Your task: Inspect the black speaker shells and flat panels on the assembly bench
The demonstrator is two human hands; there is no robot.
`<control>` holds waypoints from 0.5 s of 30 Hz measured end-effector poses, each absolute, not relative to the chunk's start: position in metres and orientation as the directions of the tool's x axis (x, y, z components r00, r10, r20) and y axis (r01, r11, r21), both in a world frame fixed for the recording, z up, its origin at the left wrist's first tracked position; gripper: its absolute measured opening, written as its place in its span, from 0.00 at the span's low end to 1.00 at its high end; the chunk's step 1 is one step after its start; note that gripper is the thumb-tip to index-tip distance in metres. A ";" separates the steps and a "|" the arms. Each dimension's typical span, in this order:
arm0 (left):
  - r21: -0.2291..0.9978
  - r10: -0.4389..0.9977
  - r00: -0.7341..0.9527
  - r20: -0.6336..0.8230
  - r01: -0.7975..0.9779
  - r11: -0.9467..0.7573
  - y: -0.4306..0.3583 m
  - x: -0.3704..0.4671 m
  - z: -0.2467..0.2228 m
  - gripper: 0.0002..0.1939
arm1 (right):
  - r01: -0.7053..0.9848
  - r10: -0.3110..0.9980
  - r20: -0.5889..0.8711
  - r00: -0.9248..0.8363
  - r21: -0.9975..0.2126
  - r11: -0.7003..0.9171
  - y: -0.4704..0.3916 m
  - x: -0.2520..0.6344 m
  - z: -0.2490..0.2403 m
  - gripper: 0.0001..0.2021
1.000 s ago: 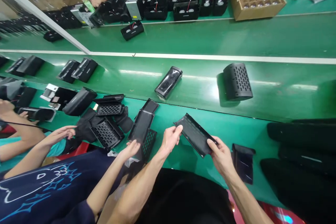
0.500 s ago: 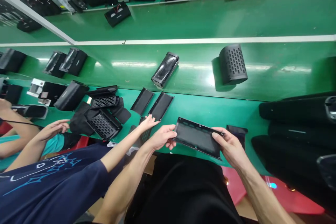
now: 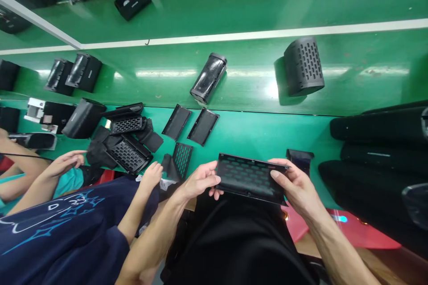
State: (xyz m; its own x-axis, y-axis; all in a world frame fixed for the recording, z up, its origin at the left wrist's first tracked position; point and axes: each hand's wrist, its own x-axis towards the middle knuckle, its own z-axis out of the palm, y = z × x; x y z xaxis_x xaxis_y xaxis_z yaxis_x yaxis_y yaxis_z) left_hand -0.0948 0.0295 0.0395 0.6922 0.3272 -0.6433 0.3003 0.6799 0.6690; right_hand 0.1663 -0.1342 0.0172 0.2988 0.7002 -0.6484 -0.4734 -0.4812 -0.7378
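A black perforated speaker grille panel (image 3: 249, 179) is held up between my two hands, near the table's front edge; rows of slots show through its dark mesh backing. My left hand (image 3: 202, 180) pinches its left end, thumb on top. On the right end, my right hand (image 3: 292, 181) grips the corner with the thumb on the upper face. Two similar panels, one on the left (image 3: 177, 122) and one on the right (image 3: 203, 126), lie on the green table ahead of my left hand. A slotted grille (image 3: 183, 159) rests closer in.
A co-worker's hand (image 3: 152, 175) is close on my left, near a pile of grilles and black cloth (image 3: 130, 153). On the green belt (image 3: 247, 62) stand a dark speaker body (image 3: 209, 78) and a slotted housing (image 3: 305, 67). Large black padded shapes (image 3: 384, 160) crowd the right.
The co-worker's hand has drawn back left from the panels on the table. The panel in my hands has tilted slightly, and its slots now show more clearly. My view has shifted a little.
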 end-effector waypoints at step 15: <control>0.630 0.259 0.747 -0.612 0.263 0.730 0.021 -0.085 0.027 0.29 | -0.623 0.618 -0.749 0.241 -0.607 -0.493 -0.121 0.171 0.030 0.25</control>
State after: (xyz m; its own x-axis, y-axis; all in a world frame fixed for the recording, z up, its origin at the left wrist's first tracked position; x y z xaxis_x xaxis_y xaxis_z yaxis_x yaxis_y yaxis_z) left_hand -0.0845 0.0215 0.0275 0.7471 0.2592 -0.6121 0.2632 0.7302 0.6304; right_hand 0.1710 -0.1206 0.0302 0.2410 0.6176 -0.7487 -0.6234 -0.4927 -0.6071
